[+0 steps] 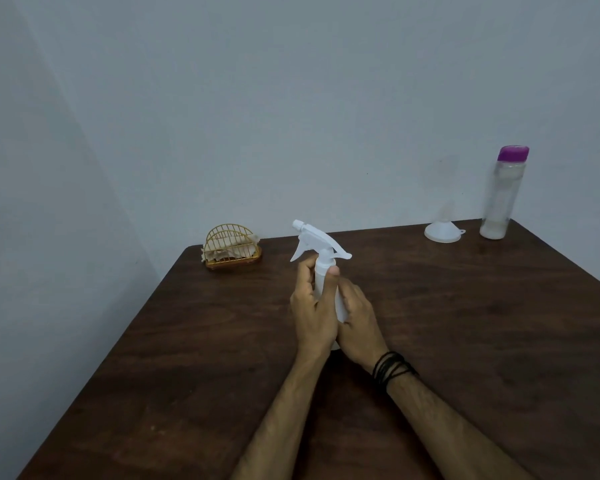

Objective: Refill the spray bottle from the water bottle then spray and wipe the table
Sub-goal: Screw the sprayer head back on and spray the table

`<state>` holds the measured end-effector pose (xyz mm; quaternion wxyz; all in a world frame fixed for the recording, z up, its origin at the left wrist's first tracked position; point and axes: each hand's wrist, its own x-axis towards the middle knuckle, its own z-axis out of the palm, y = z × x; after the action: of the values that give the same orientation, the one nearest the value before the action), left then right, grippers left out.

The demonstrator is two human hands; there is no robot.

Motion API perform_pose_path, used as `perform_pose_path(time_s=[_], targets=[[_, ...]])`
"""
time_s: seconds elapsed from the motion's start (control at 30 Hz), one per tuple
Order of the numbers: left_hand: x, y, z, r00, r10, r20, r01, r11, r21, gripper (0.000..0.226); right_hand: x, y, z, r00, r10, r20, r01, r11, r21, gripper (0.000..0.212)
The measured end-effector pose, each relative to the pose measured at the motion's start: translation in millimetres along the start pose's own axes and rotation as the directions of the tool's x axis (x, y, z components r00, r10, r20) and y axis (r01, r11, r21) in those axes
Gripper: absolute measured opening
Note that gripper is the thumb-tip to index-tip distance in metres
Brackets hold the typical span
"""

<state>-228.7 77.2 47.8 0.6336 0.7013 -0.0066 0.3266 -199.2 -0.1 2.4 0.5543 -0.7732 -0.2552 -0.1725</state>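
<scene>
Both hands hold the white spray bottle (321,271) upright near the middle of the brown table (465,341). The left hand (314,306) wraps its neck, the right hand (357,320) wraps its body. The water bottle (499,199) and funnel (442,230) stand at the far right edge, the napkin holder (231,247) at the far left corner. Bare table lies between them and on both sides of the arms.

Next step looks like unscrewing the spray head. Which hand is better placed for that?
Probably the left hand: its thumb and fingers reach the neck of the spray bottle, just under the head. The right hand wraps the body lower down, suited to steadying it.
</scene>
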Motion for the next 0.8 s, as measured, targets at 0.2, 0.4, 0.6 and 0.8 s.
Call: perform_pose_path(time_s=[0.2, 0.4, 0.6, 0.8], targets=[[0.5, 0.2, -1.9, 0.999, 0.032, 0.018, -0.032, 0.999, 0.004, 0.018, 0.5, 0.7, 1.1, 1.0, -0.005, -0.008, 0.005, 1.0, 0.005, 0.04], [-2.0, 5.0, -1.8, 0.994, 0.108, 0.007, -0.108, 0.989, 0.105, 0.024, 0.9, -1.3, 1.1, 1.0, 0.009, -0.006, -0.008, 1.0, 0.017, 0.032], [2.0, -0.5, -0.7, 0.992, 0.103, -0.079, -0.095, 0.991, 0.094, 0.017, 0.8, -1.9, -0.9, 1.0, -0.012, 0.006, 0.012, 1.0, -0.007, 0.039], [3.0, 0.1, 2.0, 0.977, 0.092, -0.192, -0.08, 0.994, 0.071, 0.026, 1.5, 1.6, 0.2, 1.0, 0.002, 0.005, -0.002, 1.0, 0.01, 0.038]])
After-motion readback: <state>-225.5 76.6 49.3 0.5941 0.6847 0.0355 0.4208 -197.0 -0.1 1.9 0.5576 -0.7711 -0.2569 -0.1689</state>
